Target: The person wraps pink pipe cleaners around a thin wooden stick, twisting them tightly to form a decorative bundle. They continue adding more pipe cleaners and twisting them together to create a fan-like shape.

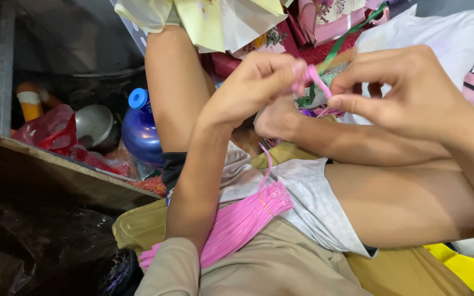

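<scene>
A thin pink plastic strip (315, 77) is pinched up in the air between both hands, above the person's crossed legs. The left hand (259, 82) squeezes one end with its thumb and fingertips. The right hand (407, 87) pinches the other end between thumb and first finger, with its other fingers curled loosely.

Lower down, a big bundle of long pink plastic strips (237, 222) lies across the lap, near the left forearm. One loose strip curls up from it.

The strip is small and slippery, so it might pop out of the fingertips if the pinch goes soft. The forearm is right beside the bundle – a bump might push it off the lap toward the blue plastic bottle with a blue cap (140, 131) and the red plastic bags (56, 131) on the left – then the strips would scatter
</scene>
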